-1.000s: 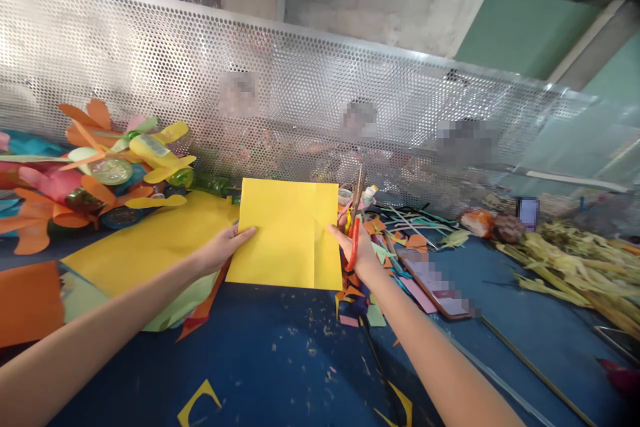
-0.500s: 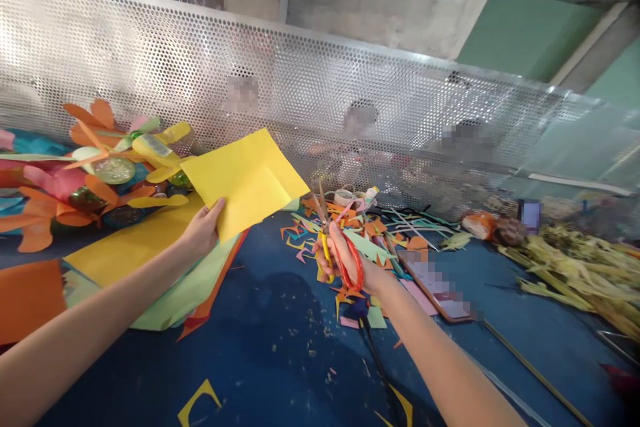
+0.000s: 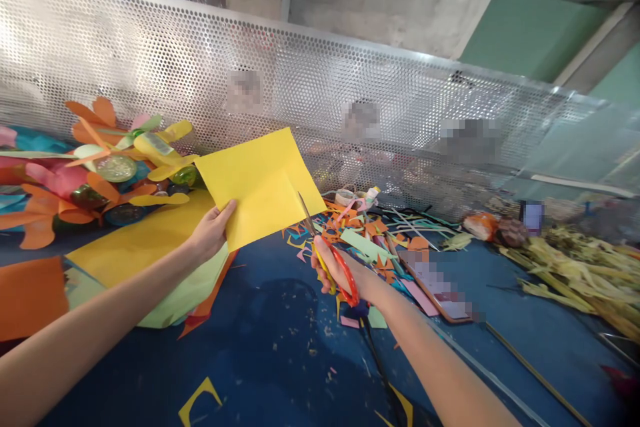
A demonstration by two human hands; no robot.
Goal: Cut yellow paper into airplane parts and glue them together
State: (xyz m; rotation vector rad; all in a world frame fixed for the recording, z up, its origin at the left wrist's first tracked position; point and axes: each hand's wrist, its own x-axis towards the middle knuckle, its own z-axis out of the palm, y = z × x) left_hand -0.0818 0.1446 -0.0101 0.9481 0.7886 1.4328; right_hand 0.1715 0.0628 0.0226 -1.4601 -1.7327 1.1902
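Note:
A sheet of yellow paper (image 3: 255,187) is pinched at its lower left edge by my left hand (image 3: 213,232), held up above the blue table (image 3: 270,360). My right hand (image 3: 330,263) is wrapped round scissors (image 3: 345,273) with one red and one yellow handle. Their blades point up and left and overlap the lower right part of the sheet; whether they touch it I cannot tell. More yellow paper (image 3: 135,240) and light green paper (image 3: 185,293) lie under and beside my left forearm.
Paper flowers and plastic bottle pieces (image 3: 115,167) are heaped at the left. Colourful paper scraps (image 3: 370,243), a phone (image 3: 435,287) and dry husks (image 3: 585,260) lie to the right. A perforated metal panel (image 3: 300,80) runs along the back, with people behind it.
The yellow sheet has shifted right in my left hand. My right hand has come slightly left and down, bringing the scissor blades in front of the sheet's lower right edge.

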